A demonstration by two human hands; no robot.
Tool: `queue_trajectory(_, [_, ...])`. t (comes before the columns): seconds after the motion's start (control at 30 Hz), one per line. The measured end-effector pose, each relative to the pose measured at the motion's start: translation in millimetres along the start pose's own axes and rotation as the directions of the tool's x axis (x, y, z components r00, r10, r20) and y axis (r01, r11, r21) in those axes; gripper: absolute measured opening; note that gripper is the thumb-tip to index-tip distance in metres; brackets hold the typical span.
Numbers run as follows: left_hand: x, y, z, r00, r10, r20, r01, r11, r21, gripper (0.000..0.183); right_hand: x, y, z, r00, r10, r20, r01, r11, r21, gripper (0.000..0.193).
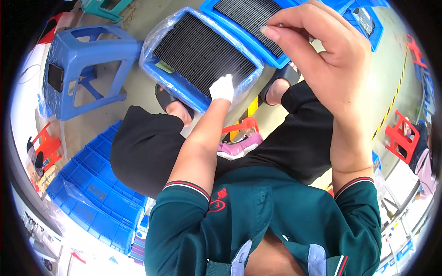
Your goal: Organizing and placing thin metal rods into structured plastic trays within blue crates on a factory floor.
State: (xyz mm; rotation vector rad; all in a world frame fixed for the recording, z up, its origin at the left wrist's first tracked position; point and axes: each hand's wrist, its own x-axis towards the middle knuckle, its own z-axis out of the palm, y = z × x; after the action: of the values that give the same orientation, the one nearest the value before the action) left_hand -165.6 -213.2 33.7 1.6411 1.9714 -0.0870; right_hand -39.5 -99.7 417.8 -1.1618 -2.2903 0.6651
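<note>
In a white glove, my left hand point(222, 88) rests at the near edge of dense rows of thin black parts point(202, 50). Its fingers look drawn together, and whatever they grip is hidden. These rows fill a blue bin point(180, 87) lined with clear plastic. Close to the camera, my bare right hand point(327, 50) is raised, with thumb and forefinger pinched. A tiny dark bit may sit between those fingertips, too small to name. Behind that hand, a second blue bin point(270, 57) holds similar black rows point(244, 16).
A blue plastic stool point(87, 41) stands at the left, a dark phone-like slab point(55, 77) against it. Blue crates point(99, 188) lie at lower left. Red stools point(403, 138) are at the right. A pink and white shoe-like item point(239, 147) lies between my legs.
</note>
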Motion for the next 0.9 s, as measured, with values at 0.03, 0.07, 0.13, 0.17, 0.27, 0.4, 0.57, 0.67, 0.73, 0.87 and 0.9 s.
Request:
queue_trajectory(0.03, [3,1,1,1.0,-0.001,0.002,0.001,1.0,-0.004,0.021,-2,4,3,1.0,0.0,0.004,0.0,1.0,-0.001,0.01])
queue_trajectory(0.07, [5,2,2,1.0,0.012,0.019,-0.012,1.0,-0.004,0.021,-7,11,8,0.999,-0.049,-0.008,0.049,0.998,-0.042,0.008])
queue_trajectory(0.13, [8,1,2,0.999,0.004,0.046,-0.003,1.0,-0.023,0.021,-9,21,12,0.995,-0.102,-0.008,0.101,0.992,-0.073,0.008])
queue_trajectory(0.17, [10,1,3,0.998,-0.016,0.054,0.019,0.999,-0.042,0.021,-9,25,13,0.989,-0.144,-0.033,0.142,0.989,-0.048,0.008])
queue_trajectory(0.27, [9,13,3,0.998,-0.066,0.025,0.067,0.996,-0.053,0.02,-8,29,17,0.981,-0.174,-0.084,0.171,0.985,-0.036,0.008])
queue_trajectory(0.4, [11,10,1,0.997,-0.075,0.026,0.076,0.995,-0.072,0.02,-7,24,23,0.992,-0.099,-0.075,0.096,0.994,-0.047,0.009])
queue_trajectory(0.57, [12,12,-12,0.972,-0.223,0.08,0.234,0.957,-0.174,0.022,-9,26,26,0.992,-0.111,-0.06,0.109,0.993,-0.037,0.007])
queue_trajectory(0.67, [11,8,-19,0.871,-0.485,-0.074,0.439,0.838,-0.325,0.019,-10,20,26,0.993,-0.105,-0.06,0.104,0.994,-0.014,0.007])
queue_trajectory(0.73, [5,-3,-17,0.555,-0.737,-0.385,0.523,0.67,-0.527,0.018,-7,11,22,0.992,-0.11,-0.061,0.109,0.994,-0.031,0.007])
queue_trajectory(0.87, [5,-59,5,0.287,-0.952,0.106,0.494,0.053,-0.868,0.059,-5,10,24,0.987,-0.149,-0.066,0.149,0.989,-0.002,0.007])
queue_trajectory(0.9, [8,-65,7,0.332,-0.874,0.355,0.445,-0.187,-0.876,0.066,-6,13,23,0.99,-0.136,-0.049,0.135,0.991,-0.008,0.007])
